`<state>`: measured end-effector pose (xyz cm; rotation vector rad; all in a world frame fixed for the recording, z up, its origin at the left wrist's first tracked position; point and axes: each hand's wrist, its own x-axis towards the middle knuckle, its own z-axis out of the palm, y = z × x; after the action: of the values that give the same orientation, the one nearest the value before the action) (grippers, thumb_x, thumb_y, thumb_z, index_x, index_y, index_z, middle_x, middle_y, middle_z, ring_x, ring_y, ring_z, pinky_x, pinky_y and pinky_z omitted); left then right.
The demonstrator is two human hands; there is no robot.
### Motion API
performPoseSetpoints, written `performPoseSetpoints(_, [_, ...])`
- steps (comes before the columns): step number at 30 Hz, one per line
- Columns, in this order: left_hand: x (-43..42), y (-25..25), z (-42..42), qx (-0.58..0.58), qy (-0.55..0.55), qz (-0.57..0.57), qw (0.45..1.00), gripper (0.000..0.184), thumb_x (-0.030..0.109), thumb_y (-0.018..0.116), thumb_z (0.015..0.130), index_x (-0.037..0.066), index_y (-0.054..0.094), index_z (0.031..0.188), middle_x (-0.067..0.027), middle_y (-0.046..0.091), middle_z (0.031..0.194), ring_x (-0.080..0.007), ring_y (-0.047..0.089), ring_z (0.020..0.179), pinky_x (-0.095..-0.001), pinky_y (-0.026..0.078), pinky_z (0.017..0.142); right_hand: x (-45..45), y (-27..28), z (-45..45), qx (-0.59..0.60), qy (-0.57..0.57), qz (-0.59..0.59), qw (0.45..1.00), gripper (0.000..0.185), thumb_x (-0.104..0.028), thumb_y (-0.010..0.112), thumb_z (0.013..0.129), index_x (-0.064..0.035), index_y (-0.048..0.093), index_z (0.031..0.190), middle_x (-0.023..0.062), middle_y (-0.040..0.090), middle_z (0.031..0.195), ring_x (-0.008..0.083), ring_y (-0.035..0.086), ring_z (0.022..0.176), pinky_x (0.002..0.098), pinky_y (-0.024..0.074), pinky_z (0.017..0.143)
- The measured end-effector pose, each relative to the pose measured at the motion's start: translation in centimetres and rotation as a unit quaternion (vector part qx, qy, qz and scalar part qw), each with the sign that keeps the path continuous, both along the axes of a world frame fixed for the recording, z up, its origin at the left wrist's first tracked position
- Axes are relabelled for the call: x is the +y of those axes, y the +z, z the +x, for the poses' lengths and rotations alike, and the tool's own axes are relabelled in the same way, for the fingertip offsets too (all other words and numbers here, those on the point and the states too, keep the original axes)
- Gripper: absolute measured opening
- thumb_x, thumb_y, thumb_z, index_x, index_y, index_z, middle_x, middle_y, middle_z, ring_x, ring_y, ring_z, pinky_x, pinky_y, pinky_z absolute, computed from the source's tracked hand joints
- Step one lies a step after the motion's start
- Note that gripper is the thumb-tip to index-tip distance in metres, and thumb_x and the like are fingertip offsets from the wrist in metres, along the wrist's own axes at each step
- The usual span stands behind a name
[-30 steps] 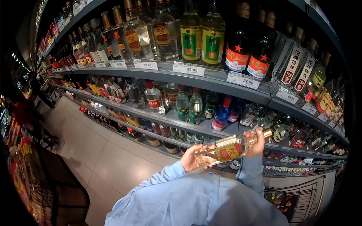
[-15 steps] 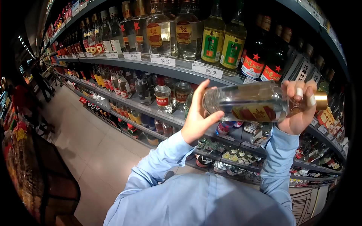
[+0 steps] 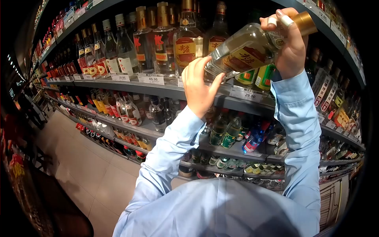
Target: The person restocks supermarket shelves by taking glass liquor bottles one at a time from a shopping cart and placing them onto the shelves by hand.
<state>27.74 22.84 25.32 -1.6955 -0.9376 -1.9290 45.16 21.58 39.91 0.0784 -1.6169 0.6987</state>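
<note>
A clear glass bottle (image 3: 246,53) with a gold cap and a red-and-gold label is tilted in front of the upper shelf, cap up to the right. My right hand (image 3: 290,43) is wrapped round its neck just below the cap, with white wraps on two fingers. At its base, my left hand (image 3: 201,83) touches the glass with thumb and fingers on either side. Behind it on the shelf stands a similar bottle (image 3: 185,49) with the same kind of label. Green-labelled bottles (image 3: 265,75) are partly hidden behind the held bottle.
Price tags line the upper shelf edge (image 3: 150,85). Lower shelves hold more bottles, among them a blue one (image 3: 254,141). The tiled floor (image 3: 90,166) runs along the left, beside a dark display (image 3: 55,197). A shopping cart (image 3: 331,201) stands at the lower right.
Both hands have raised the bottle from low in front of my body to the upper shelf's height. It has tilted more steeply, and the view has shifted along the shelves.
</note>
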Motion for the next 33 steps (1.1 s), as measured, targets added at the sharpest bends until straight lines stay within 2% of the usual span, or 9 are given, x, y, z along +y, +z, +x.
performPoseSetpoints(3, [1.2,-0.6,-1.6,0.037,0.013,-0.012,0.999,0.038,0.010,0.069,0.070,0.005,0.055,0.105,-0.0092,0.058,0.099,-0.0258,0.054,0.094,-0.0348,0.038,0.083,1.7,0.1,-1.3,-0.029,-0.041,0.013,0.999,0.014,-0.018,0.051,0.085,-0.0062,0.052,0.090,0.0026,0.054,0.070,0.0149,0.055,0.071,0.0316,0.0422,0.081])
performPoseSetpoints(5, [1.6,-0.9,-2.0,0.043,0.002,-0.013,0.999,0.033,0.009,0.067,0.072,0.005,0.057,0.103,-0.0089,0.059,0.098,-0.0250,0.055,0.091,-0.0343,0.037,0.082,3.5,0.0,-1.5,-0.052,0.045,0.033,0.997,0.015,-0.015,0.055,0.083,-0.0057,0.052,0.093,0.0067,0.057,0.078,0.0170,0.058,0.075,0.0312,0.0465,0.073])
performPoseSetpoints(7, [2.0,-1.4,-2.2,0.049,-0.012,-0.008,0.999,0.033,0.009,0.067,0.072,0.005,0.057,0.103,-0.0092,0.060,0.098,-0.0249,0.055,0.091,-0.0345,0.037,0.082,2.7,0.2,-2.7,-0.045,0.034,0.003,0.998,0.013,-0.014,0.058,0.081,-0.0070,0.050,0.089,0.0068,0.056,0.076,0.0164,0.058,0.072,0.0300,0.0483,0.066])
performPoseSetpoints(10, [2.1,-1.9,-2.6,0.067,-0.014,-0.009,0.998,0.033,0.009,0.067,0.072,0.005,0.058,0.104,-0.0093,0.060,0.098,-0.0245,0.055,0.089,-0.0352,0.036,0.083,2.3,0.4,-4.3,0.020,-0.104,-0.088,0.990,0.011,-0.014,0.060,0.079,-0.0093,0.050,0.079,0.0034,0.055,0.065,0.0142,0.057,0.060,0.0290,0.0485,0.059])
performPoseSetpoints(23, [2.9,-3.4,-3.2,0.126,-0.013,0.011,0.992,0.040,0.009,0.068,0.067,0.012,0.060,0.106,-0.0080,0.053,0.106,-0.0257,0.050,0.096,-0.0372,0.037,0.082,6.3,0.9,-5.4,-0.047,-0.117,-0.208,0.970,0.017,-0.015,0.067,0.075,-0.0087,0.052,0.080,0.0039,0.057,0.064,0.0141,0.058,0.057,0.0296,0.0498,0.058])
performPoseSetpoints(26, [2.7,-3.2,-3.2,0.135,-0.015,0.011,0.991,0.041,0.008,0.069,0.066,0.013,0.061,0.106,-0.0089,0.052,0.108,-0.0262,0.049,0.096,-0.0367,0.036,0.080,7.5,0.7,-5.3,-0.075,-0.110,-0.245,0.960,0.023,-0.015,0.066,0.075,-0.0042,0.053,0.090,0.0060,0.059,0.069,0.0160,0.059,0.062,0.0286,0.0490,0.059])
performPoseSetpoints(29, [2.5,-3.1,-3.3,0.145,-0.014,0.000,0.989,0.041,0.008,0.069,0.066,0.013,0.060,0.106,-0.0093,0.051,0.110,-0.0262,0.049,0.097,-0.0365,0.036,0.080,8.0,0.6,-5.7,-0.156,-0.177,-0.197,0.952,0.021,-0.023,0.056,0.081,-0.0042,0.056,0.091,0.0031,0.057,0.070,0.0141,0.057,0.069,0.0276,0.0452,0.071])
performPoseSetpoints(30, [2.5,-3.1,-3.4,0.146,-0.015,-0.002,0.989,0.041,0.008,0.069,0.066,0.013,0.060,0.106,-0.0096,0.051,0.110,-0.0263,0.048,0.097,-0.0364,0.036,0.080,8.2,0.6,-5.9,-0.147,-0.179,-0.192,0.954,0.026,-0.026,0.061,0.078,-0.0028,0.059,0.089,0.0033,0.059,0.070,0.0137,0.059,0.067,0.0251,0.0459,0.065])
performPoseSetpoints(33, [2.5,-3.2,-3.4,0.147,-0.019,-0.008,0.989,0.041,0.007,0.068,0.066,0.014,0.061,0.106,-0.0104,0.050,0.112,-0.0267,0.048,0.098,-0.0363,0.036,0.080,7.5,0.6,-7.0,-0.136,-0.190,-0.199,0.952,0.025,-0.026,0.061,0.078,-0.0031,0.060,0.089,0.0032,0.059,0.071,0.0134,0.058,0.068,0.0257,0.0458,0.066])
